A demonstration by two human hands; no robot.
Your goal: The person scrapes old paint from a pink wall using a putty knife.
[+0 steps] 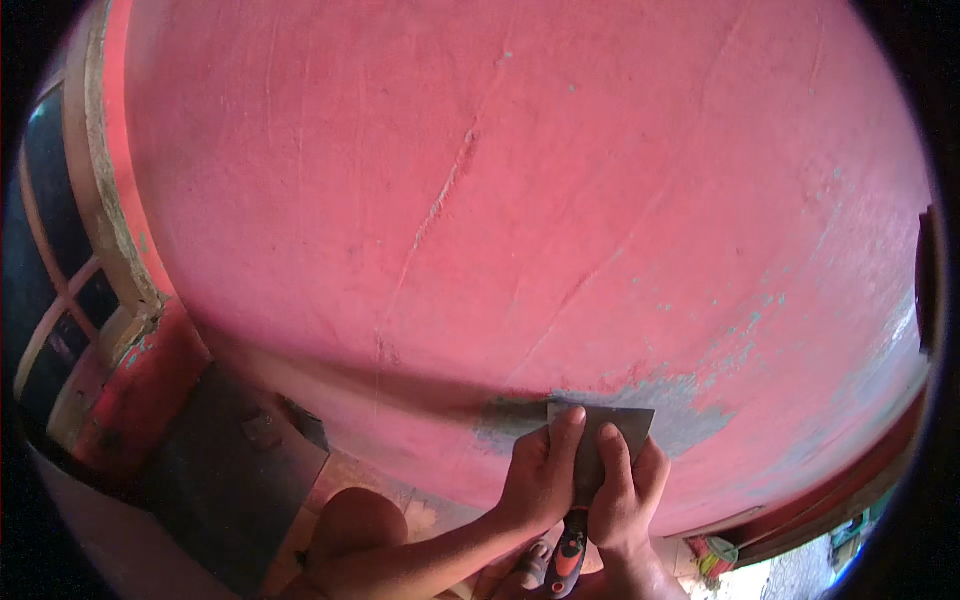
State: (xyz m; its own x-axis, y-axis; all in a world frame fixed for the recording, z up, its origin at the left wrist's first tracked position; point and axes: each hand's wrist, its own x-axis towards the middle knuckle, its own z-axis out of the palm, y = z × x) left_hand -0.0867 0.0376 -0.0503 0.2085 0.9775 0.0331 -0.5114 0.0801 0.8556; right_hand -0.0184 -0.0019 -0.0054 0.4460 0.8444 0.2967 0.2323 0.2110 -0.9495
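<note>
While both hands, left and right, clamp fingers on a scraper, its blade meets a grey patch on the pink wall; a window stands left.

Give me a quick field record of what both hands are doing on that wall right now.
Left hand: pressing on the scraper blade, thumb up along its left edge
Right hand: gripping the scraper, index finger laid on the blade
Scraper handle: red and black, pointing down between the wrists
Blade position: flat against the pink wall, top edge at the grey patch
Wall state: paint gone to grey around the blade, small flecks to the right, long cracks higher up
Left of frame: window frame
</note>
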